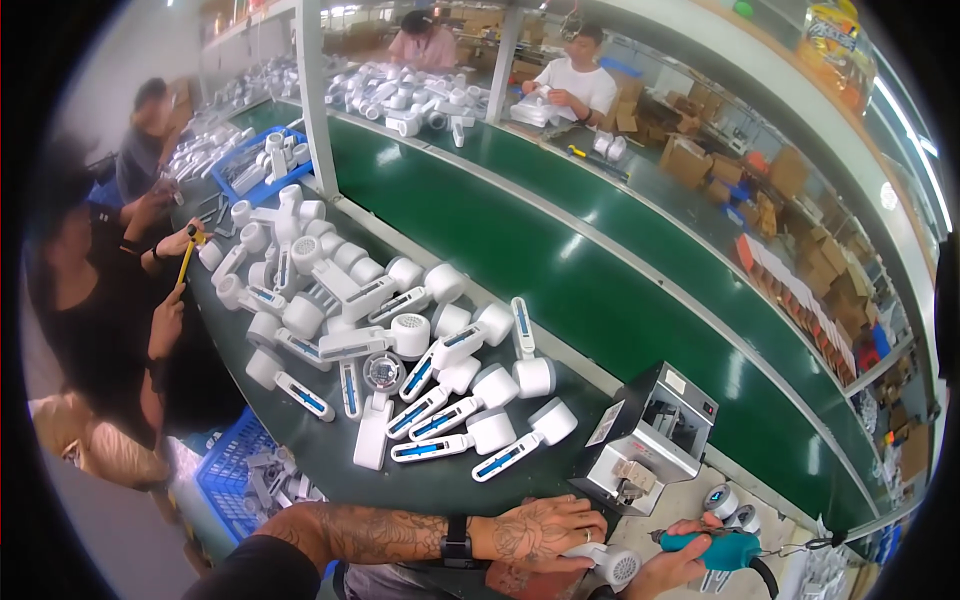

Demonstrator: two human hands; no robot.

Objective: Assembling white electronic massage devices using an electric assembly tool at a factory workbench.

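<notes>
My left hand (545, 528) lies over a white hair-dryer body (612, 563) at the near edge of the bench, pressing it down. My right hand (680, 555) grips a teal electric screwdriver (722, 548), its tip pointing left toward the dryer. A black watch sits on my left wrist. Two small round white parts (732, 508) stand just behind the screwdriver.
A large pile of white hair-dryer bodies (400, 350) covers the dark bench. A grey metal machine (650, 440) stands right of it. A green conveyor belt (600, 290) runs diagonally. A blue crate (235, 470) is lower left. People work at left and across the belt.
</notes>
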